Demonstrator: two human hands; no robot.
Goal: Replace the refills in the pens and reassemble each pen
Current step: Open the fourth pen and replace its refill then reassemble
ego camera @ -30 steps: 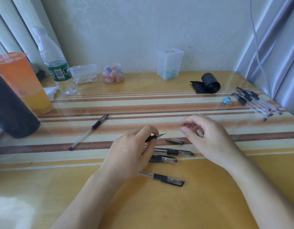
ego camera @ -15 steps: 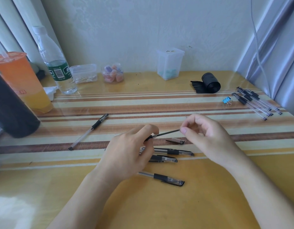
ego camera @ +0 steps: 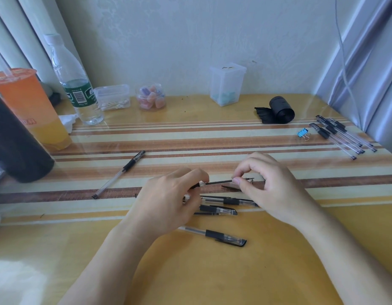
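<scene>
Two grips meet over the middle of the tabletop (ego camera: 212, 278): the left grip (ego camera: 166, 201) is curled round one pen barrel (ego camera: 201, 184), of which only the pale end shows past the fingers, and the right grip (ego camera: 272, 190) pinches one thin dark refill (ego camera: 219, 182) between thumb and forefinger; the refill runs level from the barrel's mouth towards 3 o'clock, part in and part out. One loose black cap (ego camera: 230, 187) lies on the tabletop just below the refill. Three capped pens lie at 6 o'clock of the grips: a first pen (ego camera: 231, 201) and a second pen (ego camera: 219, 210) close together, their left ends hidden by the left grip, and a third pen (ego camera: 214, 235) apart from them, nearer the person. One lone pen (ego camera: 119, 173) lies slantwise at 9 o'clock, well apart. At 2 o'clock, by the right edge, a fan of pens (ego camera: 332, 129) holds roughly five, too overlapped to count surely, with one blue binder clip (ego camera: 303, 133) just beside it. Along the far side, from 10 to 1 o'clock, stand one orange drink cup (ego camera: 29, 106), one water bottle (ego camera: 76, 84), one low clear box (ego camera: 112, 97), one round jar (ego camera: 151, 96), one tall clear box (ego camera: 227, 83) and one black roll (ego camera: 281, 110); one dark cylinder (ego camera: 14, 139) stands at the 9 o'clock edge
</scene>
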